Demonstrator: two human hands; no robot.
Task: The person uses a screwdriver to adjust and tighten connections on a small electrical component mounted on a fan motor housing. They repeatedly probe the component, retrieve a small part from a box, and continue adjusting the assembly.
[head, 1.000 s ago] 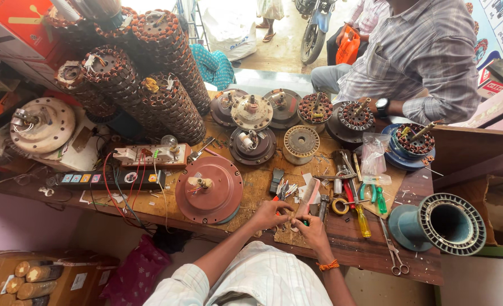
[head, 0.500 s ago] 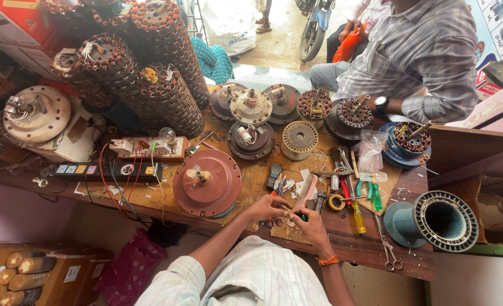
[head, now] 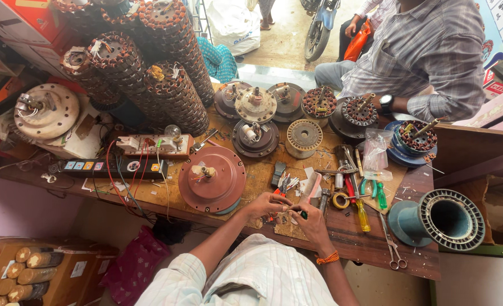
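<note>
Small part (head: 297,214), dark, hard to identify, sits at bench front edge, pinched between your hands. Left hand (head: 265,205) fingers curled shut around it to steady; right hand (head: 311,222) fingertips clamped on it. Brown motor cover (head: 212,178) at 9 o'clock, parked within reach. Screwdrivers (head: 360,204) at 3 o'clock. Wooden bench (head: 370,243) cluttered; stacked windings (head: 166,90) at 11; seated person's sleeve (head: 433,62) at 1.

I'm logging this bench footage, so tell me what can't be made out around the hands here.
- Head view: the small part between left hand and right hand is too small, covered by fingers.
- Co-worker in grey shirt: head cut off by top edge.
- Scissors: tips under the clutter.
</note>
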